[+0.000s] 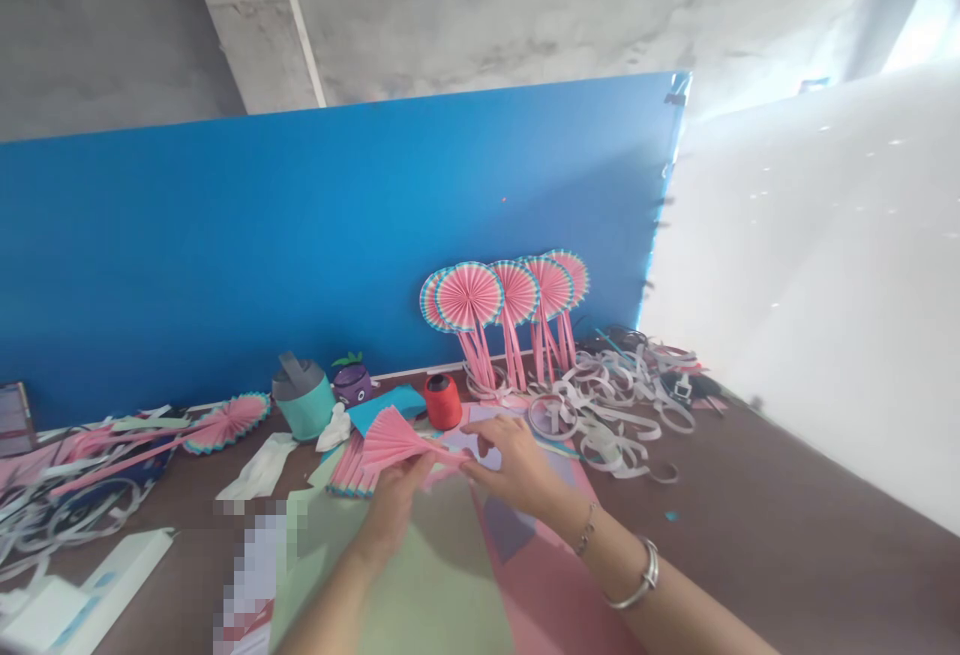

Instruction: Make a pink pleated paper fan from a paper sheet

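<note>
Both hands meet over coloured paper sheets [442, 575] on a brown table. My left hand [394, 510] pinches the narrow folded end of a pink pleated paper fan [390, 440], which spreads open to the upper left. My right hand [514, 465], with bracelets on the wrist, closes its fingers on the same folded end from the right. Under the fan lies a bundle of pink pleated strips [349, 470].
Several finished pink-and-teal round fans [502, 295] lean on a blue partition [300, 235]. A red thread spool [442, 400], teal cup [304, 400], purple toy [352, 380] and curled white paper strips [615, 405] lie behind. More fans and scraps [150, 435] sit left.
</note>
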Motion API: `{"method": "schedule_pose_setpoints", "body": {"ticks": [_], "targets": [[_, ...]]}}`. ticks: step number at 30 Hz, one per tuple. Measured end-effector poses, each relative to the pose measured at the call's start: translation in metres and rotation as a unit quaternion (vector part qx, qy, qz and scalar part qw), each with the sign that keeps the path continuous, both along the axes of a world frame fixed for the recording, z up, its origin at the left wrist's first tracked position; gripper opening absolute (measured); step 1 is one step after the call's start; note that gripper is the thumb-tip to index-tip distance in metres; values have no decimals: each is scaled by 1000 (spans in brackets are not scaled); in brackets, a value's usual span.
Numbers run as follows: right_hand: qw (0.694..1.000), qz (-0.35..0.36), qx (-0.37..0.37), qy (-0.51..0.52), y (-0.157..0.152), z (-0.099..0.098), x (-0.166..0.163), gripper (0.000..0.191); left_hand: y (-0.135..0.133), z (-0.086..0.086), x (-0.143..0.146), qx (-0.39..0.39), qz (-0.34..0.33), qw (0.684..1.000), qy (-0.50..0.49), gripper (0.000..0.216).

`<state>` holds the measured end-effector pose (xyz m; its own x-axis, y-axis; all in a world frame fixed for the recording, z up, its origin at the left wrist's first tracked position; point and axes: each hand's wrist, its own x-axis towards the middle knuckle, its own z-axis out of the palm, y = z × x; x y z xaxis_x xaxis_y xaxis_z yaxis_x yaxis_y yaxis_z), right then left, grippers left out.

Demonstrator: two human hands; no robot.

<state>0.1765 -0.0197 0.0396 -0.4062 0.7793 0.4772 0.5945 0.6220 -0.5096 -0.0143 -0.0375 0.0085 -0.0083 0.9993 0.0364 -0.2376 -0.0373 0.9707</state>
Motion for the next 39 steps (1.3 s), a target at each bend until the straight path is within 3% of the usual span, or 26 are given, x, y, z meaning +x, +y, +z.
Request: {"method": "schedule_pose_setpoints", "body": {"ticks": [5,12,17,22,24,27,29,31,33,35,37,39], "targets": [[994,75,65,40,2,-5,1,7,0,3,3,28,-17,998,-48,32],[986,31,162,15,6,-12,-1,7,0,3,6,35,10,990,-134,26],[986,37,163,2,7,-10,1,15,5,2,0,27,5,974,-224,22],[992,31,125,-5,7,-11,2,9,10,-2,-3,1,25,963,-267,23],[995,28,98,-12,5,-13,2,11,11,-3,-1,12,34,967,-254,23],[998,45,45,-5,2,-15,-2,35,9,-4,3,30,32,974,-224,24],[998,51,-8,25,0,-17,-6,27,8,-5,5,29,21,978,-207,24],[987,61,-116,94,1,-19,-9,12,6,-5,6,22,9,979,-201,23],[940,100,-262,195,3,-19,-10,19,4,-4,5,12,-20,981,-195,26],[866,161,-386,274,5,-17,-8,25,2,-4,5,-1,-62,981,-182,34],[811,213,-453,304,4,-15,-5,26,-1,-3,6,-14,-93,981,-170,38],[781,244,-487,305,2,-14,-3,27,-4,-3,8,-19,-107,980,-164,35]]}}
